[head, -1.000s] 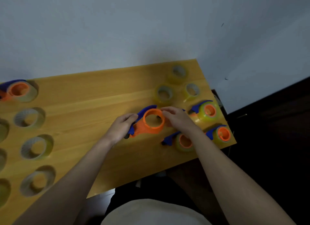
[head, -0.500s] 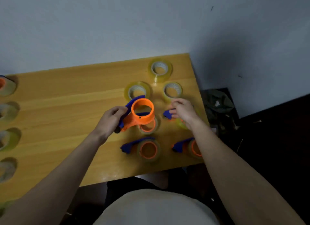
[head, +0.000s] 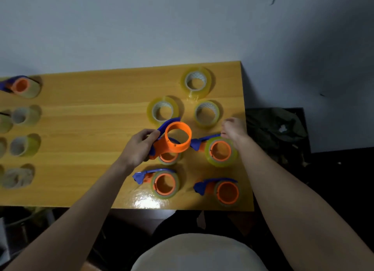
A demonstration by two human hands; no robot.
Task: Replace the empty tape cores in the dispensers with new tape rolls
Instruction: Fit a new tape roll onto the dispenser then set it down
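Orange plastic, bare of any tape, forms the drum of the dispenser (head: 174, 141) that is gripped by the left hand (head: 139, 147) at its blue handle and held above the wooden table (head: 91, 129); the drum looks like a smooth, open ring, tilted toward the camera, with no roll on it; the step in hand is judged to be the fetching of a new roll for this emptied dispenser; the right hand (head: 232, 129) is seen just beside the nearest tape roll (head: 207, 114), its fingers blurred, so whether they are spread or curled cannot be told; nothing is seen held in it; the next move is judged to call for a roll to be picked up and slid squarely over the drum; two more rolls (head: 163, 111) (head: 196, 81) lie beyond; loaded dispensers (head: 220, 151) (head: 165, 183) (head: 226, 193) lie nearer the table's front edge
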